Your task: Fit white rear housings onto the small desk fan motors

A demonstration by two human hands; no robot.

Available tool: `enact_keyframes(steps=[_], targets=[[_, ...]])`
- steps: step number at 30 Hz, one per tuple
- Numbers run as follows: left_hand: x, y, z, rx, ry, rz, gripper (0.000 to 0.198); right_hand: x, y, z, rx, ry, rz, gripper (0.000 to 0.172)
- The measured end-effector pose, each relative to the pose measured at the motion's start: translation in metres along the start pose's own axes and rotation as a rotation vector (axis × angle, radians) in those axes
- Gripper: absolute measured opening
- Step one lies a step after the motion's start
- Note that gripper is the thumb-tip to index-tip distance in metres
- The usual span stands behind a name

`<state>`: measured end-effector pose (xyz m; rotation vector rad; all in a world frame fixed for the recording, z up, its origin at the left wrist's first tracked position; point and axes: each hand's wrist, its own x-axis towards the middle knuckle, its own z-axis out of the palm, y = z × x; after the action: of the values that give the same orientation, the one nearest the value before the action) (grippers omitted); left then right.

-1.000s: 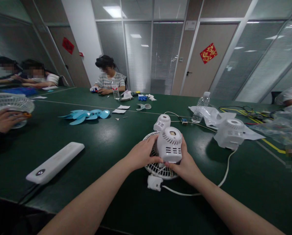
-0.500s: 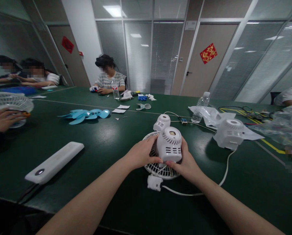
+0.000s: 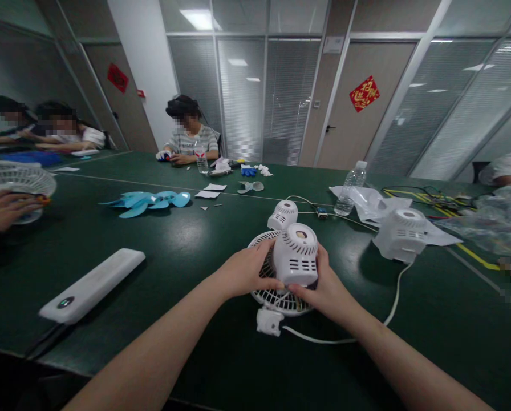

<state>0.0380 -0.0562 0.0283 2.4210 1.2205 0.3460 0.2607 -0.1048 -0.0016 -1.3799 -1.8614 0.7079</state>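
Observation:
Both my hands grip a white fan motor housing [image 3: 297, 255], its round vented cap facing up. My left hand [image 3: 251, 268] wraps its left side, thumb at the lower edge. From the right, my right hand [image 3: 324, 285] presses on it, thumb also low at the front. Beneath the housing lies a white fan grille [image 3: 264, 297] on the green table. A small white block [image 3: 270, 321] with a cord sits at the grille's near edge. Just behind stands another white motor housing [image 3: 283, 214]. What joins the held housing to the grille is mostly hidden.
Another white housing [image 3: 402, 234] stands at right near a water bottle [image 3: 352, 188] and plastic wrapping [image 3: 490, 220]. Blue fan blades [image 3: 150, 201] and a white power bank [image 3: 93, 285] lie left. A co-worker's hand [image 3: 7, 208] touches a grille at far left; people sit across the table.
Almost nothing differs. The held housing has shifted very slightly, with both hands keeping their grip, and the whole view has moved a few pixels.

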Motion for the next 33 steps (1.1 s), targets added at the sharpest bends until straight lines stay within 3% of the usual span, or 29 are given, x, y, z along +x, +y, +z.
enact_keyframes(steps=[7,11,15,22,27,33], targets=[[-0.001,-0.001,0.002,0.002,0.032,0.034,0.096,0.005,0.017,-0.007,0.221,-0.085,-0.184,0.099],[0.001,-0.003,0.006,-0.008,0.082,0.023,0.095,0.008,0.02,-0.017,0.295,-0.174,-0.121,0.106],[0.003,-0.005,0.009,-0.034,0.112,0.024,0.093,0.009,0.018,-0.018,0.247,-0.132,-0.082,0.113],[0.001,-0.013,0.001,-0.171,0.065,0.13,0.092,0.007,0.018,-0.007,0.092,-0.026,-0.131,0.102],[0.002,-0.015,0.006,-0.22,0.094,0.127,0.105,0.007,0.018,-0.015,0.162,-0.117,-0.171,0.091],[0.002,-0.01,0.003,-0.237,0.063,0.111,0.1,0.007,0.012,-0.019,0.134,-0.121,-0.078,0.093]])
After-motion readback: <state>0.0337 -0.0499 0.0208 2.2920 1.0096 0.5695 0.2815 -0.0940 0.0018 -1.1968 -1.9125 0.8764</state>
